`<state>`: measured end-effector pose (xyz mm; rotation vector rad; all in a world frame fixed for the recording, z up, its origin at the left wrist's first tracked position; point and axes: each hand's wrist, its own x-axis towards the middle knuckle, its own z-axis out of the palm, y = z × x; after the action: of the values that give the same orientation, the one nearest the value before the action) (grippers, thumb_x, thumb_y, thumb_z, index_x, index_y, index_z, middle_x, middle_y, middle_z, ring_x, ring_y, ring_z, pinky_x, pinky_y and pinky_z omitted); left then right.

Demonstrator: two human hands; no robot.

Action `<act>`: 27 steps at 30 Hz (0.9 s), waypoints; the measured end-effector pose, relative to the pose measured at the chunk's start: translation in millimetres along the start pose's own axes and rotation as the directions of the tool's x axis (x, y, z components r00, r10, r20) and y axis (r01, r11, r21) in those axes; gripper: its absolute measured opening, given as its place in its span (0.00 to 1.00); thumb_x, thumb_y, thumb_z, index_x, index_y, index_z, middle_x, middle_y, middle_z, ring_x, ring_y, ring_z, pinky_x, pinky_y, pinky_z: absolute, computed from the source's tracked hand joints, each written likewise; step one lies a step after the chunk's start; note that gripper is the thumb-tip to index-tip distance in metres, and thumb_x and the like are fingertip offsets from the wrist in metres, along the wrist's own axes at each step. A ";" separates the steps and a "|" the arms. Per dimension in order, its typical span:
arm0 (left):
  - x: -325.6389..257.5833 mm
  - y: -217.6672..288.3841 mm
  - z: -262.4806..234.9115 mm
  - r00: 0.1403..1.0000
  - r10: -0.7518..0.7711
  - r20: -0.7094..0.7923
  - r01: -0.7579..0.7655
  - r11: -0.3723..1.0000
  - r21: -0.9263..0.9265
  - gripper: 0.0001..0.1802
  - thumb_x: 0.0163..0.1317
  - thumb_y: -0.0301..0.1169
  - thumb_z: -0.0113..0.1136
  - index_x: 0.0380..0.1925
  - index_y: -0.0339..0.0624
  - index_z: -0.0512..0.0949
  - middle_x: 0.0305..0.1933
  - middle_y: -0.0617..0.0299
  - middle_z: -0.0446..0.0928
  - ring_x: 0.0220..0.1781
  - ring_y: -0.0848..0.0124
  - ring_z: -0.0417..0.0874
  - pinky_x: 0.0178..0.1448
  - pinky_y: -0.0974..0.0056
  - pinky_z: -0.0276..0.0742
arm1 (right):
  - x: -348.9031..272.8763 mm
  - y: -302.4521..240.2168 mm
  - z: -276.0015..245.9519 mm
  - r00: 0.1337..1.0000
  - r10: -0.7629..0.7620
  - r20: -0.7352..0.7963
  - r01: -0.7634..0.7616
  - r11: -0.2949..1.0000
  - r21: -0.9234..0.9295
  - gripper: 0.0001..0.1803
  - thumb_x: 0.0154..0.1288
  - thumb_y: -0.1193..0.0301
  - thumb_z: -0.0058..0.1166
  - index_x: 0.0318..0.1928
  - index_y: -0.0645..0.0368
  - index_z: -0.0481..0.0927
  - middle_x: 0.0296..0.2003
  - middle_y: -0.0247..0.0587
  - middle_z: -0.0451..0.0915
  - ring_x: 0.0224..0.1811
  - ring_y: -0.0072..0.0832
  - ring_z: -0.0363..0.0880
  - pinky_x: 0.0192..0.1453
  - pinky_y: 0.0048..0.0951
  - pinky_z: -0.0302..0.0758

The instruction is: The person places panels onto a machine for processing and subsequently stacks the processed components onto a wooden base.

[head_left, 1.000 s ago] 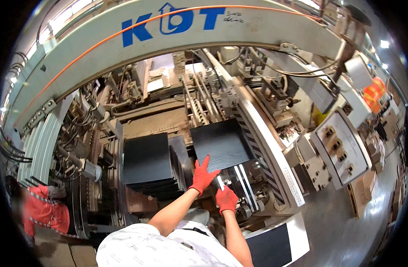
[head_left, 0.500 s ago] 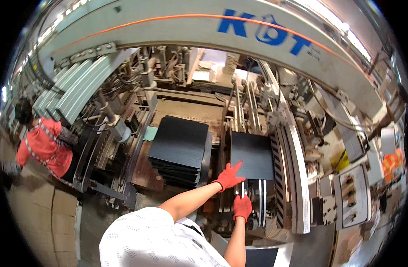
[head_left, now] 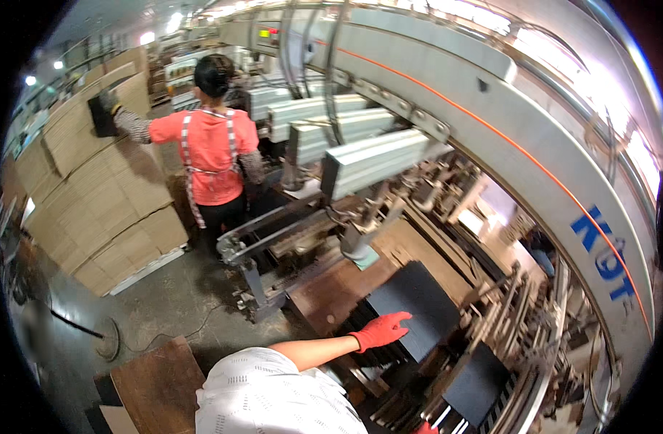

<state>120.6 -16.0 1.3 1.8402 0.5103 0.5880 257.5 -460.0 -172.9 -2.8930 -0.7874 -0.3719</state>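
Observation:
My left hand point(head_left: 380, 330), in a red glove, lies with fingers spread on top of a stack of black flat sheets point(head_left: 425, 300) in the feed bed of a large machine. Only a sliver of my right hand's red glove point(head_left: 422, 428) shows at the bottom edge, so its grip is hidden. A second stack of black sheets point(head_left: 477, 383) sits lower right, close to that hand. My white sleeve fills the lower middle.
A co-worker in an orange-red top point(head_left: 210, 148) stands at the far left of the machine, facing tall piles of brown cardboard point(head_left: 103, 210). A curved grey machine frame point(head_left: 534, 137) arches overhead. A brown board point(head_left: 158, 383) lies on the concrete floor.
The view has swung left, bringing the co-worker and cardboard piles into sight. My left hand stays on the black stack; my right hand has slid to the bottom edge.

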 end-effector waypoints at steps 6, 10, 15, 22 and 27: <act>-33.1 -73.6 -39.4 0.924 -0.207 -0.321 0.151 0.970 -0.190 0.38 0.60 0.39 0.62 0.68 0.41 0.57 0.29 0.53 0.77 0.30 0.64 0.78 0.39 0.59 0.75 | 30.6 14.1 21.0 0.943 -0.022 0.332 0.037 0.999 -0.039 0.12 0.66 0.61 0.42 0.34 0.51 0.78 0.30 0.46 0.78 0.36 0.41 0.75 0.38 0.43 0.71; -17.4 -88.0 -24.9 0.911 -0.229 -0.343 0.107 0.934 -0.340 0.42 0.61 0.37 0.61 0.69 0.37 0.50 0.31 0.55 0.74 0.32 0.69 0.75 0.41 0.61 0.74 | 37.1 -21.4 -26.1 0.937 0.202 0.283 -0.290 0.904 0.314 0.11 0.64 0.62 0.47 0.33 0.53 0.77 0.26 0.40 0.76 0.30 0.33 0.73 0.32 0.37 0.68; -8.5 -107.4 -38.8 0.922 -0.195 -0.334 0.068 0.931 -0.358 0.41 0.62 0.34 0.58 0.70 0.37 0.47 0.36 0.59 0.71 0.36 0.71 0.71 0.44 0.63 0.72 | 41.8 -51.4 -71.3 0.832 0.344 0.436 -0.551 0.416 0.723 0.10 0.62 0.62 0.52 0.32 0.56 0.75 0.21 0.33 0.74 0.21 0.22 0.71 0.23 0.29 0.65; 6.5 -109.5 -28.4 0.925 -0.279 -0.258 0.166 0.907 -0.387 0.36 0.62 0.30 0.61 0.67 0.41 0.57 0.27 0.66 0.70 0.30 0.74 0.70 0.40 0.66 0.72 | 32.6 -75.4 -113.9 0.902 0.325 0.284 -0.431 0.643 0.633 0.11 0.64 0.66 0.50 0.30 0.61 0.73 0.19 0.35 0.74 0.18 0.24 0.74 0.22 0.29 0.69; 16.3 -113.9 -25.4 0.895 -0.389 -0.219 0.188 0.773 -0.606 0.32 0.58 0.29 0.65 0.61 0.43 0.63 0.34 0.64 0.71 0.32 0.75 0.69 0.40 0.69 0.70 | 30.8 -83.8 -118.0 0.868 0.366 0.335 -0.496 0.641 0.585 0.09 0.63 0.69 0.50 0.31 0.62 0.76 0.18 0.33 0.74 0.19 0.22 0.75 0.22 0.28 0.69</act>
<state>110.5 49.1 -96.4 1.0568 0.7400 0.7459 216.3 -394.4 -46.9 -2.3191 -0.1380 0.2126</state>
